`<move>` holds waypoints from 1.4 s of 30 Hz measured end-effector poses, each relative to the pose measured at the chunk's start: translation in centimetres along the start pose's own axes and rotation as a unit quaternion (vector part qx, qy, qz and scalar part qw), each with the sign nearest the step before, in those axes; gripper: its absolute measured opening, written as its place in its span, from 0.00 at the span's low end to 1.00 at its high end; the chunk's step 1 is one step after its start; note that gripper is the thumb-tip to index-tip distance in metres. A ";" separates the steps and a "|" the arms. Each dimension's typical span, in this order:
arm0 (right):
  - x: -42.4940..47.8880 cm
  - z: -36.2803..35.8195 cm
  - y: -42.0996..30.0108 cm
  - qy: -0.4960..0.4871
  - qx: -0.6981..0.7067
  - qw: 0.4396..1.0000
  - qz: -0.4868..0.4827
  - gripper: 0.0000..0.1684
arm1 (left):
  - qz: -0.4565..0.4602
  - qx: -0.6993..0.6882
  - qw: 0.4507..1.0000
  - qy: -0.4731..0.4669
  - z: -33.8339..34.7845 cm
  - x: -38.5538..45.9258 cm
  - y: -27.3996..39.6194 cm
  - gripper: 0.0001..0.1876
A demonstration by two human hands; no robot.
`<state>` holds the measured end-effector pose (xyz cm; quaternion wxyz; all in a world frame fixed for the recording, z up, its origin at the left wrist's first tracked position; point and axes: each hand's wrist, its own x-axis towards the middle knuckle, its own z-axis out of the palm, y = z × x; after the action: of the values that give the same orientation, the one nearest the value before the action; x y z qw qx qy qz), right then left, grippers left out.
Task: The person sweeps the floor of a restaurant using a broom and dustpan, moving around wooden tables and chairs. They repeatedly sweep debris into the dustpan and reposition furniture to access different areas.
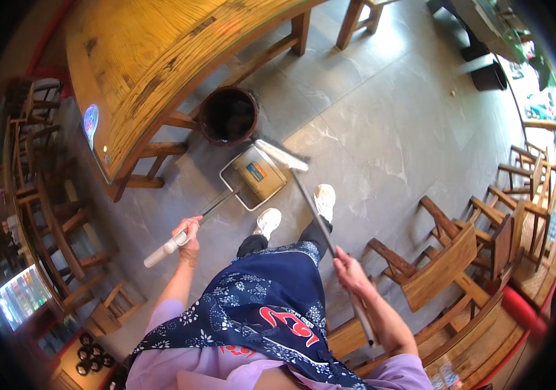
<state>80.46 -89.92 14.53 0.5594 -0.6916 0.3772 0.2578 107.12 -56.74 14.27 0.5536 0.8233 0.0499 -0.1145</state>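
Observation:
My left hand [188,233] grips the white-ended handle of a long-handled dustpan [258,178], whose pan rests on the grey tile floor with a label on it. In my right hand [351,273] is the dark pole of a broom [282,155]. The broom's pale head lies at the far edge of the pan, its dark bristles on the floor side. A dark round bin [229,116] stands just beyond the dustpan, beside the wooden table. My white shoes are near the pan and the pole.
A large glass-topped wooden table [161,63] spans the upper left. Wooden stools and benches [441,265] stand at the right, with more seats [58,214] along the left. Two dark pots [488,77] are at the upper right, and a small pale bit [453,93] lies on the floor near them.

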 end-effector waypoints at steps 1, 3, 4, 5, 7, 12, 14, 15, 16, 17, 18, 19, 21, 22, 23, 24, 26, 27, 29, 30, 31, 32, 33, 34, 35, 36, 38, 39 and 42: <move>1.5 -1.4 0.4 0.025 -0.059 0.997 -0.050 0.25 | -0.019 -0.030 0.999 0.025 0.5 -0.4 -0.2 0.08; 5.8 -5.1 -1.2 0.058 -0.153 0.980 -0.112 0.24 | -0.059 -0.085 0.992 0.078 1.8 -2.0 -0.1 0.08; 8.4 -7.5 -3.2 0.063 -0.188 0.971 -0.129 0.24 | -0.067 -0.082 0.990 0.094 3.0 -2.0 0.4 0.08; 11.3 -9.0 -3.3 0.086 -0.231 0.949 -0.199 0.25 | -0.081 -0.078 0.988 0.105 4.0 -2.5 0.8 0.08; 15.9 -11.5 -8.4 0.070 -0.215 0.963 -0.146 0.25 | -0.099 -0.067 0.985 0.127 4.9 -4.2 1.3 0.08; 28.9 -12.7 -15.3 0.044 -0.331 0.926 -0.179 0.27 | -0.130 -0.108 0.965 0.201 6.1 -5.3 1.0 0.08; 32.8 -12.3 -16.6 0.059 -0.354 0.909 -0.212 0.27 | -0.137 -0.127 0.954 0.234 6.1 -5.7 0.3 0.08; 34.7 -11.8 -16.8 0.070 -0.358 0.904 -0.224 0.26 | -0.142 -0.119 0.954 0.234 6.2 -5.8 0.8 0.08; 36.2 -11.5 -17.4 0.088 -0.360 0.897 -0.240 0.26 | -0.140 -0.116 0.955 0.233 6.1 -5.4 1.3 0.08; 37.6 -11.4 -17.5 0.105 -0.362 0.894 -0.243 0.25 | -0.139 -0.113 0.957 0.230 6.0 -5.1 1.3 0.08; 38.8 -11.7 -17.5 0.121 -0.368 0.888 -0.246 0.24 | -0.164 -0.105 0.952 0.236 5.9 -5.3 1.1 0.08; 39.7 -12.2 -17.3 0.140 -0.373 0.883 -0.249 0.24 | -0.157 -0.110 0.951 0.241 6.1 -5.2 1.0 0.08; 39.5 -13.5 -15.1 0.135 -0.398 0.867 -0.269 0.25 | -0.147 -0.122 0.949 0.249 6.5 -5.5 1.1 0.09; 38.4 -14.6 -13.3 0.124 -0.413 0.856 -0.283 0.25 | -0.134 -0.126 0.952 0.243 6.7 -5.6 1.0 0.09; 36.7 -15.2 -11.3 0.111 -0.417 0.851 -0.299 0.26 | -0.143 -0.121 0.952 0.244 6.2 -5.2 1.0 0.09; 34.3 -16.7 -8.8 0.089 -0.460 0.837 -0.282 0.27 | -0.151 -0.119 0.950 0.247 6.4 -5.3 0.9 0.09; 26.6 -18.2 -7.0 0.026 -0.515 0.836 -0.187 0.28 | -0.161 -0.104 0.948 0.253 6.3 -5.5 0.6 0.08; 23.1 -18.8 -6.4 0.013 -0.513 0.845 -0.151 0.29 | -0.152 -0.107 0.951 0.246 6.4 -5.4 0.4 0.08; 18.7 -19.8 -5.4 -0.042 -0.519 0.849 -0.091 0.30 | -0.137 -0.111 0.956 0.235 6.6 -5.7 0.2 0.08; 17.7 -19.9 -4.9 -0.029 -0.468 0.874 -0.126 0.28 | -0.144 -0.107 0.954 0.240 6.2 -5.0 0.6 0.08; 17.1 -20.7 -4.0 -0.018 -0.419 0.893 -0.162 0.26 | -0.152 -0.105 0.951 0.248 6.4 -4.9 1.1 0.08; 17.1 -21.5 -3.3 -0.009 -0.370 0.908 -0.199 0.25 | -0.163 -0.104 0.947 0.257 6.7 -4.8 1.3 0.08; 17.9 -22.5 -2.4 0.034 -0.348 0.906 -0.239 0.24 | -0.152 -0.115 0.950 0.248 6.9 -5.0 0.9 0.08; 19.1 -23.3 -1.5 0.077 -0.321 0.902 -0.279 0.23 | -0.141 -0.121 0.953 0.238 6.7 -4.9 0.5 0.08; 20.0 -24.3 -0.7 0.118 -0.293 0.894 -0.318 0.23 | -0.130 -0.127 0.956 0.229 6.7 -4.8 0.2 0.08; 20.7 -24.2 -3.8 0.097 -0.232 0.950 -0.187 0.22 | -0.138 -0.110 0.956 0.235 6.7 -4.8 0.7 0.08; 22.0 -23.6 -10.9 0.088 -0.095 0.991 0.022 0.22 | -0.156 -0.080 0.955 0.239 6.8 -4.6 2.3 0.09; 23.8 -23.8 -12.0 0.121 -0.042 0.992 0.017 0.19 | -0.141 -0.086 0.960 0.228 6.6 -4.6 2.3 0.09; 29.8 -26.6 -13.5 0.152 0.016 0.987 0.041 0.11 | -0.101 -0.099 0.968 0.209 6.7 -5.0 1.5 0.10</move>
<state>107.04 -121.43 5.54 0.4959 -0.6977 0.4896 0.1662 101.68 -63.29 14.39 0.5950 0.7608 0.2587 0.0101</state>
